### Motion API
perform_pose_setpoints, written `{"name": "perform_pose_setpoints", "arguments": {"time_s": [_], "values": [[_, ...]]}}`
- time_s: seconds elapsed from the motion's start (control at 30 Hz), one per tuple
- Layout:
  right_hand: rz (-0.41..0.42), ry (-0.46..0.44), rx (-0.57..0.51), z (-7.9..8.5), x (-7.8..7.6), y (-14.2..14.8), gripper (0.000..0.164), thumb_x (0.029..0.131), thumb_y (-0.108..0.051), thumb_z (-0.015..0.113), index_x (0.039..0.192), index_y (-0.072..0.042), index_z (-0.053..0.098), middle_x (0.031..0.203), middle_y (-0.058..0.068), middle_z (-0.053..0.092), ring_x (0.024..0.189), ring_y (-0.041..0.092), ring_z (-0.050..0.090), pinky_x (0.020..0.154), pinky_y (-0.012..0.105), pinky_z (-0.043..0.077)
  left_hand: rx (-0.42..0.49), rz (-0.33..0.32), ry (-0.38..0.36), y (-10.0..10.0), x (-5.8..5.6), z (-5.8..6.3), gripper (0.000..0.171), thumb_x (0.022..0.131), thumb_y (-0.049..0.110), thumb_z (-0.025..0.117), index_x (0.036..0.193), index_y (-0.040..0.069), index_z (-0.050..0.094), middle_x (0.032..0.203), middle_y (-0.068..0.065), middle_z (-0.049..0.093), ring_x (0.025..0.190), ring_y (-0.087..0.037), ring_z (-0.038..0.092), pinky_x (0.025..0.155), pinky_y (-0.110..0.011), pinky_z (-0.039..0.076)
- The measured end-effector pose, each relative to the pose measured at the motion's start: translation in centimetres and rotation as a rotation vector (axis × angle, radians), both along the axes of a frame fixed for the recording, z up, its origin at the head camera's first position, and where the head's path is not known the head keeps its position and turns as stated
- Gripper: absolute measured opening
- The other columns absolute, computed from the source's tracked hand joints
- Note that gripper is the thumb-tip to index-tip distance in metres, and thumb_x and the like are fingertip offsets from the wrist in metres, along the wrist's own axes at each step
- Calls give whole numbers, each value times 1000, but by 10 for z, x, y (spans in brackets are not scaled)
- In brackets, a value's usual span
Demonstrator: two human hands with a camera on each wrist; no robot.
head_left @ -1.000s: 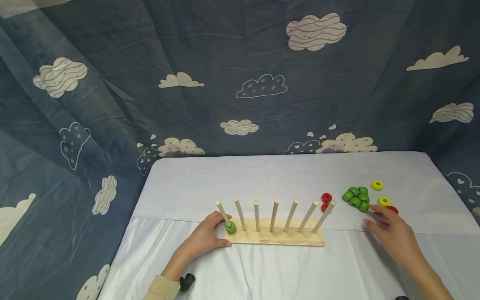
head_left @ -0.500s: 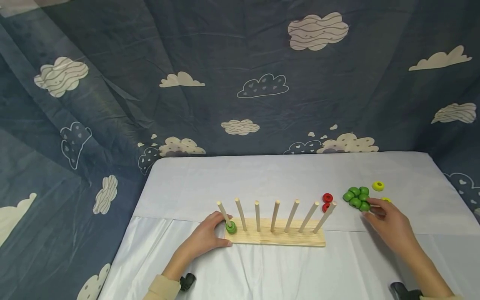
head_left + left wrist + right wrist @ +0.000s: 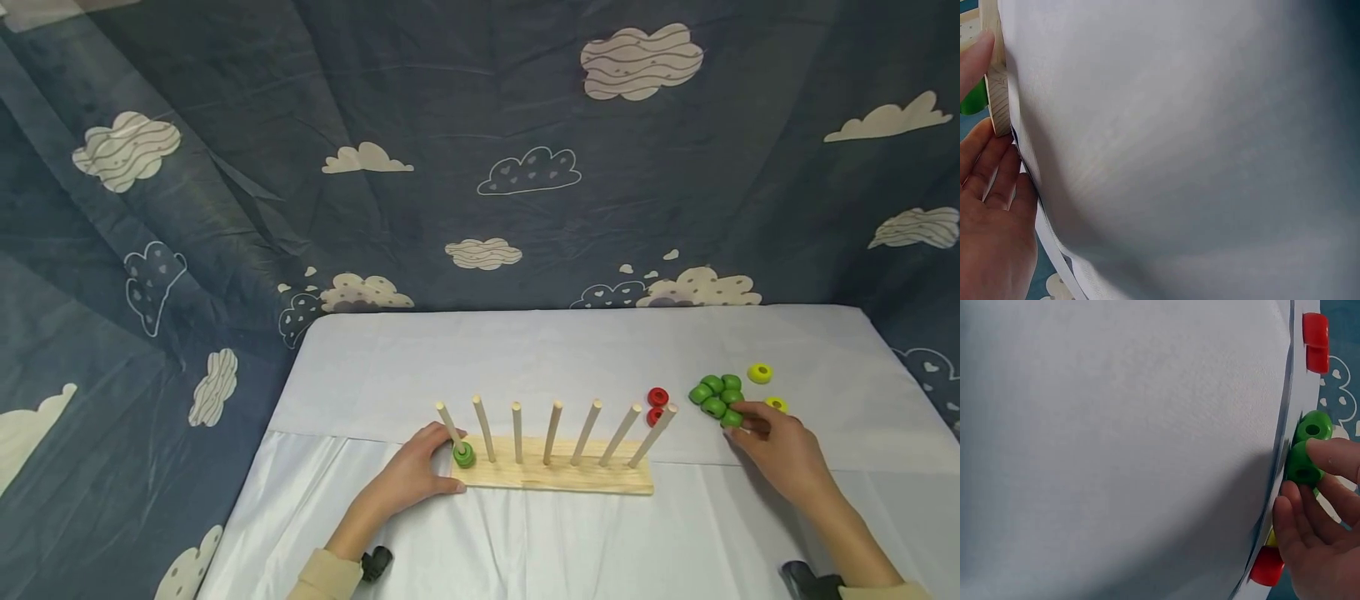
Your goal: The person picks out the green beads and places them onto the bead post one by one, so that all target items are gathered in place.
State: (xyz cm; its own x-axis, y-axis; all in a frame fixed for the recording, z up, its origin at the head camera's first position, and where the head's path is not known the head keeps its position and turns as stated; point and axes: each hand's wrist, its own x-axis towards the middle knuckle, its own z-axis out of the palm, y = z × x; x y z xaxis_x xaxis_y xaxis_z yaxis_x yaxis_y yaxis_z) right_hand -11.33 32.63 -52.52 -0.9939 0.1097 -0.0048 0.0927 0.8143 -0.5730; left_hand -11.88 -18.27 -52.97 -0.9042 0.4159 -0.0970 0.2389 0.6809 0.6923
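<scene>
A wooden peg board (image 3: 551,477) with a row of upright pegs lies on the white cloth. My left hand (image 3: 411,473) grips its left end, thumb at the front edge and fingers behind. Around the leftmost peg sits a green bead (image 3: 464,455), apparently stacked on another. To the right, my right hand (image 3: 791,454) pinches the nearest green bead (image 3: 1302,465) of a tight cluster of green beads (image 3: 711,406); the right wrist view shows thumb and fingers on it. That bead still touches its neighbour. In the left wrist view, the board's end (image 3: 999,94) shows between thumb and fingers.
Two red beads (image 3: 657,397) lie behind the rightmost peg, one partly hidden by it. Yellow beads (image 3: 760,373) lie beyond the right hand. Another red bead (image 3: 1266,567) shows below the right hand in its wrist view. A dark cloud-print curtain (image 3: 450,208) hangs behind the table.
My right hand has moved slightly left onto the nearest green bead and closed its fingers on it, covering the red bead behind. The left hand keeps its hold on the board.
</scene>
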Motion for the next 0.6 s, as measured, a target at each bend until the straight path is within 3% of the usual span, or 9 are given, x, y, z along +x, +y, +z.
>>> {"name": "perform_pose_setpoints", "arguments": {"time_s": [0.27,0.6], "values": [[7,-12,-2,-1,1,4,41,88,-8,71,124,8,57,104,27,63,96,46,61,75,53,55,-13,-14,-2,0,0,2,69,70,28,89,131,20,59,127,8,54,128,-18,48,107,-42,41],[-29,-37,-41,1,15,2,44,91,-15,70,127,6,56,107,25,62,98,44,62,74,47,57,-43,-38,-2,-1,-1,5,67,70,31,87,131,21,59,126,10,53,125,-15,48,106,-41,41]]}}
